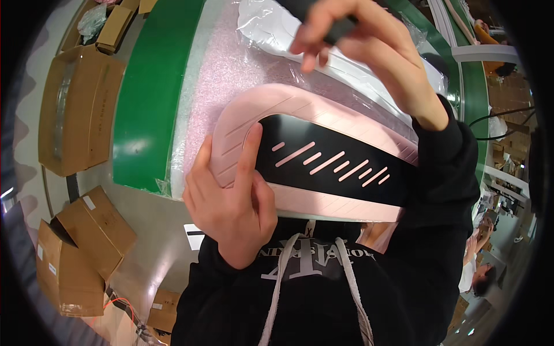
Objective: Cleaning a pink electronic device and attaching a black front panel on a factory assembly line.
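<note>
Panel, glossy black and marked with slanted pink bars (353, 149), lies within the rounded pink board with a grooved border (245, 106) at the near edge of the green desk (153, 98), over pale pink foam sheeting (219, 63). Fitting the panel looks done; whether pressing or fastening is left, I cannot tell. The left hand (234, 202) rests spread around the board's left end, index finger stretched onto the panel. The right hand (369, 40), raised toward the desk's far side, loosely grips a black object of unclear kind (341, 32). Beyond the board lies a white plastic-wrapped piece (268, 26).
</note>
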Demonstrator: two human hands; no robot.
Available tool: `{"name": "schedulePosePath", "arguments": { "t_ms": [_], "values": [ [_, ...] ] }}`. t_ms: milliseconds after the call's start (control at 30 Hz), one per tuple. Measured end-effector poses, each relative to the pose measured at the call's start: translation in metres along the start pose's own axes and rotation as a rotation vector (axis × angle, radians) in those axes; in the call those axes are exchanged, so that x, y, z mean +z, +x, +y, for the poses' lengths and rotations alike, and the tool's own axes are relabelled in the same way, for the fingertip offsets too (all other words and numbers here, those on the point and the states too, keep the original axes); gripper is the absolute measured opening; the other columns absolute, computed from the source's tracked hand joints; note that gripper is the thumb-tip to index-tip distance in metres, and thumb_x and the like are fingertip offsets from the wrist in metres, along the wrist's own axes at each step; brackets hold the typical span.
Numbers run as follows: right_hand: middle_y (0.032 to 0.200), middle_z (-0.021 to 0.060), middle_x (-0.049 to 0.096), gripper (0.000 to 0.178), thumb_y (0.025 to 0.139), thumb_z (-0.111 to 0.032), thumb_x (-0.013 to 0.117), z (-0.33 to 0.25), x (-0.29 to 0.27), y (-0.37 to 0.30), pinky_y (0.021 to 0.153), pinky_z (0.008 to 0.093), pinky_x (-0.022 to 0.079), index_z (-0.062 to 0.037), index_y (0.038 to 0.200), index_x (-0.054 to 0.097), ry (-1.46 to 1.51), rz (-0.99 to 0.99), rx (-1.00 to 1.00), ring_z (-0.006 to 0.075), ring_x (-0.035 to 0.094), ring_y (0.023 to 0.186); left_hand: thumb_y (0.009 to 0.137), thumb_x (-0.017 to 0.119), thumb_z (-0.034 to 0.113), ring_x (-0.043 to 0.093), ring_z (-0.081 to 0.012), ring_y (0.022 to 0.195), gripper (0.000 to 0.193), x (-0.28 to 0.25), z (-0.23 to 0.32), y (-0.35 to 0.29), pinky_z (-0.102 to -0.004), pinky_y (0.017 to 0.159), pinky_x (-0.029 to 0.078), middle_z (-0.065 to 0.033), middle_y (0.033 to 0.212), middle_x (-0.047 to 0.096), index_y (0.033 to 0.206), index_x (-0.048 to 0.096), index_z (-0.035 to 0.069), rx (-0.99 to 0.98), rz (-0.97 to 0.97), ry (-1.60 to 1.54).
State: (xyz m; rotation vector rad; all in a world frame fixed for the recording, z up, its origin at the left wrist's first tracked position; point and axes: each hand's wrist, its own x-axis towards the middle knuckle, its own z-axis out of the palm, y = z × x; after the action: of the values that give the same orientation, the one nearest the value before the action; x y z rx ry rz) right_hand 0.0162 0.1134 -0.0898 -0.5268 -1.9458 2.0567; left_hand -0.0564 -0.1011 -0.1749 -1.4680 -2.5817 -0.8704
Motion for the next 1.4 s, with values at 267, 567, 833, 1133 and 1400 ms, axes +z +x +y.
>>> {"name": "schedulePosePath", "arguments": {
  "t_ms": [267,567,833,1133,1400],
  "values": [
    [0.091,0.0166,0.061,0.045,0.078,-0.019,0.054,0.032,0.004,-0.023,0.068,0.0297,0.048,0.004,0.116,0.05,-0.017,0.056,0.053,0.0194,0.058,0.075,0.064,0.052,0.015,0.055,-0.0288,0.096,0.055,-0.001,0.004,0.004,-0.0343,0.08,0.042,-0.0227,0.119,0.051,0.117,0.065,0.024,-0.011,-0.064,-0.004],
    [0.09,0.0171,0.062,0.039,0.072,-0.009,0.062,0.07,-0.029,-0.029,0.064,0.0255,0.046,0.009,0.105,0.051,-0.453,-0.064,-0.364,0.0169,0.058,0.069,0.06,0.051,0.017,0.055,-0.0298,0.097,0.055,0.006,0.005,0.003,-0.0328,0.078,0.043,-0.0284,0.12,0.05,0.112,0.067,0.023,-0.005,-0.106,-0.049],
    [0.084,0.0162,0.062,0.037,0.067,-0.006,0.073,0.056,-0.016,-0.029,0.05,0.0239,0.037,0.0082,0.095,0.053,-0.593,-0.142,-0.265,0.0127,0.049,0.056,0.058,0.049,0.017,0.054,-0.0336,0.098,0.057,0.001,0.001,0.001,-0.0349,0.077,0.048,-0.0326,0.118,0.047,0.113,0.067,0.021,0.0,-0.152,-0.09],
    [0.083,0.0156,0.062,0.035,0.068,-0.006,0.073,0.056,0.0,-0.014,0.051,0.0239,0.037,0.0077,0.094,0.053,-0.553,-0.115,-0.203,0.0128,0.049,0.056,0.057,0.045,0.014,0.053,-0.0424,0.101,0.059,-0.003,0.0,0.003,-0.042,0.083,0.052,-0.0351,0.118,0.04,0.112,0.066,0.013,0.007,-0.219,-0.108],
    [0.083,0.0151,0.061,0.034,0.068,-0.006,0.072,0.057,0.006,-0.006,0.051,0.0239,0.038,0.0073,0.093,0.054,-0.533,-0.117,-0.174,0.0128,0.049,0.057,0.058,0.043,0.011,0.053,-0.0446,0.103,0.06,0.0,-0.002,0.001,-0.0441,0.084,0.053,-0.0346,0.12,0.036,0.115,0.064,0.011,0.025,-0.179,-0.175]
  ]
}}
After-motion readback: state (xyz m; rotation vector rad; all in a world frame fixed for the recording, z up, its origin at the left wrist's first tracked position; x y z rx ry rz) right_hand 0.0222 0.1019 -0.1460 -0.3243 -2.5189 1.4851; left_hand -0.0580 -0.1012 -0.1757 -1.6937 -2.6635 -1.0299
